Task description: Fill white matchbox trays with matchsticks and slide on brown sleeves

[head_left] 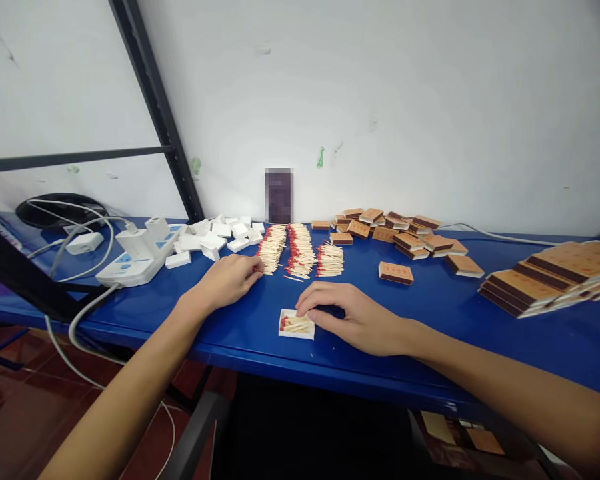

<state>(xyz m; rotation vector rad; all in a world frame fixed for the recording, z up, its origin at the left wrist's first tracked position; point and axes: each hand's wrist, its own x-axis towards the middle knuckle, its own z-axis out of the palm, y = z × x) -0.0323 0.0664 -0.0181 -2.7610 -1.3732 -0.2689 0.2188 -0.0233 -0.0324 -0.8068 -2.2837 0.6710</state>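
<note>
Left hand (230,279): fingers curled, thumb and forefinger drawn close together at the near left edge of the left match row (273,248); whether a match is pinched between them cannot be determined. Right hand (357,319): fingers bent, thumb and forefinger slightly parted, tips at the right end of an open white tray (297,335); whether they grip its wall or only rest there cannot be established. The tray lies flat on the blue table (253,317), just left of the right fingertips and nearer the table's front edge than the left fingers; it contains loose matches (295,323), most visible red heads toward the left. Beyond the right fingers lie the middle match row (300,250) and the shorter right match row (331,260), with a single match (293,279) in front of the middle one. A pile of white trays (220,230) sits beyond the left fingers; a power strip (130,267) is to their left. One matchbox (396,273) lies to the right of and beyond the right fingers, a matchbox heap (405,230) farther back, and stacked matchboxes (550,280) well to the right.
</note>
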